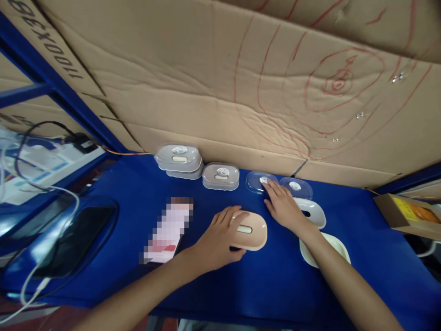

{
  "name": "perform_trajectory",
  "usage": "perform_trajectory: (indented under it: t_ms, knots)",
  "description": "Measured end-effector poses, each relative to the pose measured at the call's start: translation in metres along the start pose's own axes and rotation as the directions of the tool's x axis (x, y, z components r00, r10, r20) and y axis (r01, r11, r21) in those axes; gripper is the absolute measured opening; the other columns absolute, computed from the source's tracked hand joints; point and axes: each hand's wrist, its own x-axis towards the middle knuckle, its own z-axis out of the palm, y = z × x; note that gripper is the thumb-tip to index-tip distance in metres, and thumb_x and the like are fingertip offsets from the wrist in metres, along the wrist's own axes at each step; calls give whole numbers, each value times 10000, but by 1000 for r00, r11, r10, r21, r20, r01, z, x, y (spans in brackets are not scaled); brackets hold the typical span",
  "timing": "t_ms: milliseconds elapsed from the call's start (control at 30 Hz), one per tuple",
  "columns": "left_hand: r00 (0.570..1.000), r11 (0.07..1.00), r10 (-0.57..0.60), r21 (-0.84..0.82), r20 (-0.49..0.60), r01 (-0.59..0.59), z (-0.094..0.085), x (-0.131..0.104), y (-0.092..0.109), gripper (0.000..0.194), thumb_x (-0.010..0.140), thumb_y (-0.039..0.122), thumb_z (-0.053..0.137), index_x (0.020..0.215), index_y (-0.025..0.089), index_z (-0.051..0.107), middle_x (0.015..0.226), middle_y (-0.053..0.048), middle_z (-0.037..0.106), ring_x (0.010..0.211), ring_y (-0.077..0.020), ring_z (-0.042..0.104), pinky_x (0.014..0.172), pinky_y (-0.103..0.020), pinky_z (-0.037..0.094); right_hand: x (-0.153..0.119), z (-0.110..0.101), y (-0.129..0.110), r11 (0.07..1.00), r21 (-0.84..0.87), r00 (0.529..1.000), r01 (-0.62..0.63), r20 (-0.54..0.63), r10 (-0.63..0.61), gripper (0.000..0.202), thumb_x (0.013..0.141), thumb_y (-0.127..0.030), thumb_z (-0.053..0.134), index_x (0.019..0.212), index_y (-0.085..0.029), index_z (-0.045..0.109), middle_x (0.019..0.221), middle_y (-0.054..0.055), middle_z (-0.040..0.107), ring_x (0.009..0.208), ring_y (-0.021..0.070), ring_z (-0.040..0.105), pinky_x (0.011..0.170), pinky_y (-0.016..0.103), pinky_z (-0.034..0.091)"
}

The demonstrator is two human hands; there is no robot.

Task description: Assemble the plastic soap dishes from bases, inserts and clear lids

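My left hand [220, 236] is wrapped round the left side of a pink oval dish [257, 232] with a pale strip in its middle, on the blue table. Farther right, my right hand [280, 202] reaches over the table, its fingertips on the near edge of a clear lid [254, 182] with a round sticker. A second clear lid [303, 187] lies just right of it. Partly behind my right forearm are a white oval dish [317, 214] with a dark slot and a cream dish [339, 243].
Stacked lidded dishes [179, 163] and another lidded dish [220, 177] stand against the cardboard wall [172, 92]. A phone [168, 232] with a lit screen lies left, a dark phone [74, 239] with cables farther left. A cardboard box [406, 214] sits at right.
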Motion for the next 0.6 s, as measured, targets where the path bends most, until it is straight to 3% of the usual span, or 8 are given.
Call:
perform_trajectory:
  t_ms: [100, 200, 300, 467, 600]
  knots:
    - [999, 987, -30, -154, 38, 36, 0, -5, -8, 881, 678, 103, 754, 1482, 234, 419, 1688, -193, 316, 1593, -400, 297, 1247, -616, 365, 2, 1, -1, 1000, 7, 1000, 2, 9, -2, 466, 1035, -246, 540, 1491, -152, 548, 1455, 219, 613, 1378, 402, 560, 1149, 631, 444]
    - [997, 962, -67, -263, 49, 77, 1, -6, -14, 949, 688, 83, 743, 1539, 244, 355, 1712, -182, 231, 1608, -393, 270, 1272, -595, 360, 0, -1, -1, 999, 38, 1000, -3, 13, 2, 450, 1018, -299, 608, 1449, -174, 579, 1406, 217, 590, 1383, 426, 530, 1145, 646, 439]
    - [993, 946, -118, -301, 32, 122, 2, -4, -16, 1008, 707, 93, 780, 1583, 258, 310, 1675, -172, 289, 1576, -383, 330, 1282, -595, 356, 0, -1, 2, 995, 103, 999, -4, 33, 1, 464, 1003, -299, 638, 1450, -201, 564, 1444, 210, 537, 1394, 416, 528, 1143, 627, 462]
    - [987, 938, -156, -316, -28, 140, 8, 0, -14, 1101, 719, 117, 854, 1622, 290, 247, 1629, -162, 402, 1522, -379, 415, 1273, -639, 352, 5, -10, 7, 969, 247, 997, 17, 66, -34, 452, 947, -339, 741, 1365, -260, 588, 1340, 125, 621, 1272, 331, 638, 1092, 525, 542]
    - [983, 923, -177, -354, -43, 151, 11, 2, -14, 1196, 706, 136, 907, 1654, 314, 200, 1677, -162, 376, 1549, -403, 397, 1271, -650, 351, 6, -35, 5, 839, 542, 988, -55, 151, -33, 482, 961, -461, 739, 1376, -294, 560, 1349, 78, 637, 1216, 254, 667, 1015, 425, 591]
